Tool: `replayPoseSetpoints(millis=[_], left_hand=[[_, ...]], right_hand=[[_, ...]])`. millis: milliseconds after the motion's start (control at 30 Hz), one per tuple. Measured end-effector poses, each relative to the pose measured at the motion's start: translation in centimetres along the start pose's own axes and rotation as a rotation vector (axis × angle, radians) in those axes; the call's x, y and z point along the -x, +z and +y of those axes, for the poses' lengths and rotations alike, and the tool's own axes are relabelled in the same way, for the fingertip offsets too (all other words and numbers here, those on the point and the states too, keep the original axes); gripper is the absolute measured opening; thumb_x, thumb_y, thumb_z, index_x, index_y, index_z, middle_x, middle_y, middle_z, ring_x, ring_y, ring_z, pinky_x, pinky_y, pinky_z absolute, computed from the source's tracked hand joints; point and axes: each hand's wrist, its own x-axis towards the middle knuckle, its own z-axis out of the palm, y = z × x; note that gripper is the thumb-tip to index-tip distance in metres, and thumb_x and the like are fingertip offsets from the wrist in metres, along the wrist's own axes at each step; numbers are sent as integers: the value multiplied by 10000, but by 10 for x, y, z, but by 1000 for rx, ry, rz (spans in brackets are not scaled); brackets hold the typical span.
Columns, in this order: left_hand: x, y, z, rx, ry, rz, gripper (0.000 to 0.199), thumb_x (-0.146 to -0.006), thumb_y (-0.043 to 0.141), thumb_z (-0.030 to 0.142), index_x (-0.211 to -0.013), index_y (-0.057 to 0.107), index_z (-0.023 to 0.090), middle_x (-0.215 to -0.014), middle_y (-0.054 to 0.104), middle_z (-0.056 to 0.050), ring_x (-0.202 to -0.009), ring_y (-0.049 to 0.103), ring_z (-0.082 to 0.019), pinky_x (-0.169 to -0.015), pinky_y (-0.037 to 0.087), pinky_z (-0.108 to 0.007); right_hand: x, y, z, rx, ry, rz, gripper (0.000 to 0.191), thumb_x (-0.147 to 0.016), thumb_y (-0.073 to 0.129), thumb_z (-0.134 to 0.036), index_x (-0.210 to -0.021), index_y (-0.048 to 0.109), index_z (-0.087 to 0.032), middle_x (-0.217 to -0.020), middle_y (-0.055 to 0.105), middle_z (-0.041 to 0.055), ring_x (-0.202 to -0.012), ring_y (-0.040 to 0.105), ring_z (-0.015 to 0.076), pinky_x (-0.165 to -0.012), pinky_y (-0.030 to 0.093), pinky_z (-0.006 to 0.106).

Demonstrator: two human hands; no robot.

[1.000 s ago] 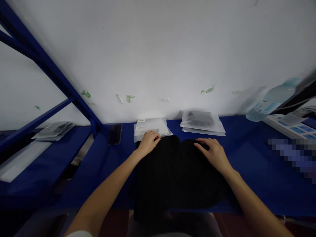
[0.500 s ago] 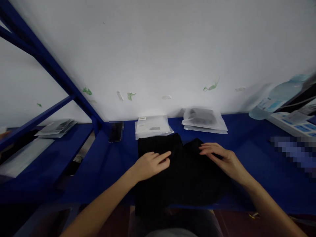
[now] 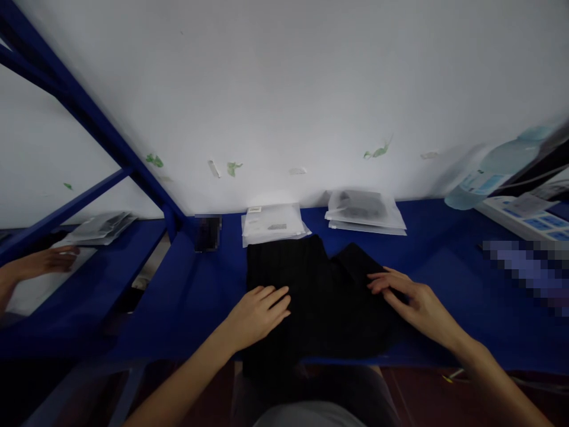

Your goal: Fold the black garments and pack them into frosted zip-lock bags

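A black cloth garment (image 3: 306,296) lies on the blue table in front of me, its lower left part hanging over the near edge; whether it is trousers or shorts I cannot tell. My left hand (image 3: 260,311) rests flat on its left side with the fingers stretched out. Over the garment's right side is my right hand (image 3: 406,296), its fingers loosely extended and touching or just above a turned corner of the cloth. Neither hand grips anything.
White zip bags (image 3: 275,224) and more bags with dark contents (image 3: 364,210) lie by the wall. A phone-like dark object (image 3: 208,233), a water bottle (image 3: 493,169) and a power strip (image 3: 524,216) stand around. Another person's hand (image 3: 48,261) is beyond the blue frame (image 3: 146,184).
My left hand has slid left and slightly nearer, its fingers now flatter on the cloth. My right hand has moved slightly right and down. At the far left another person's hand has come in.
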Motion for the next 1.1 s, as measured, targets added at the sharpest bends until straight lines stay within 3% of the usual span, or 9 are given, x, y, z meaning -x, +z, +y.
replayPoseSetpoints(millis=[133,267,367,467,567,767,1100], left_hand=[[25,-11,5,-33,-113,89,271,-966,451,260,-1148,629,166,-1220,657,-87,-1009,653,-240,-865,538,-413],[55,-19,15,6,-234,95,287,-967,448,272,-1171,615,157,-1230,652,-88,-992,664,-219,-852,557,-384],[68,-22,24,89,-194,19,353,-937,516,357,-1242,570,188,-1271,629,-69,-1099,621,-230,-925,534,-405],[70,-23,32,186,-124,-111,591,-853,599,497,-1361,467,225,-1362,557,-60,-1265,498,-269,-1034,457,-474],[70,-21,38,272,-156,-214,695,-829,636,484,-1427,375,243,-1436,477,-52,-1350,391,-283,-1062,431,-490],[72,-23,38,397,-319,-288,444,-929,518,305,-1365,435,294,-1455,451,3,-1368,369,-229,-1077,426,-461],[65,-35,28,478,-300,-233,254,-944,464,191,-1138,608,269,-1197,658,-7,-1245,519,-189,-1060,445,-413]], right_hand=[[19,-8,-2,126,30,122,249,-844,563,-435,-1017,671,-292,-1105,689,24,-1180,566,278,-1015,446,493],[40,-18,-12,184,-38,90,251,-838,598,-428,-1045,667,-304,-1091,685,16,-1144,586,254,-973,490,430],[48,-16,-20,213,-107,12,277,-827,626,-415,-1081,663,-310,-1088,687,20,-1129,591,250,-931,519,410],[49,-9,-24,254,-151,-27,331,-809,650,-418,-1123,651,-312,-1108,683,31,-1130,588,253,-902,537,420],[48,-5,-26,282,-180,-39,352,-794,668,-418,-1130,650,-312,-1121,679,32,-1146,578,254,-909,536,433],[49,-5,-23,264,-185,-55,304,-812,655,-403,-1101,664,-311,-1100,690,21,-1145,583,243,-899,547,418],[46,-5,-28,168,-97,-31,177,-884,559,-357,-1004,675,-296,-1027,703,8,-1094,613,221,-888,545,376]])
